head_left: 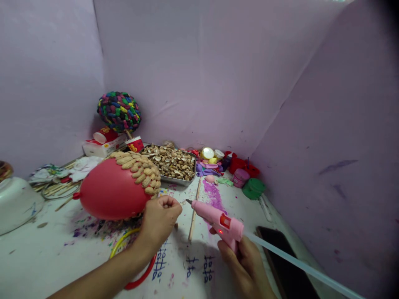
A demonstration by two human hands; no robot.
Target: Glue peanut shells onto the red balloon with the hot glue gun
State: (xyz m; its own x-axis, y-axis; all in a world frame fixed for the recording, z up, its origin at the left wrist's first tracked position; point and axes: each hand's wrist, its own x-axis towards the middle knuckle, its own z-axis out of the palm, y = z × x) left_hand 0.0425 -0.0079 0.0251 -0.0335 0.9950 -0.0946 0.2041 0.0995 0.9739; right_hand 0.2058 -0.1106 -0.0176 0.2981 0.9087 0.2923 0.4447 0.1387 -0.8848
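Observation:
A red balloon (114,189) lies on its side at the left centre, its right end and upper edge covered with peanut shells (140,168). My left hand (160,218) is closed in front of the balloon's right end, fingertips pinched together; whatever is between them is too small to make out. In my right hand (238,257) is a pink glue gun (218,218) with a lit red light, its nozzle pointing left toward my left hand, a small gap between them. A long translucent glue stick (299,263) runs out of its back.
Behind the balloon stands a metal tray (181,181) of shells. A multicoloured ball (119,111) sits at the back left. Paint pots (254,188) and a dark phone (285,261) are at the right. Yellow and red rings (140,282) and a wooden stick (195,207) lie nearer.

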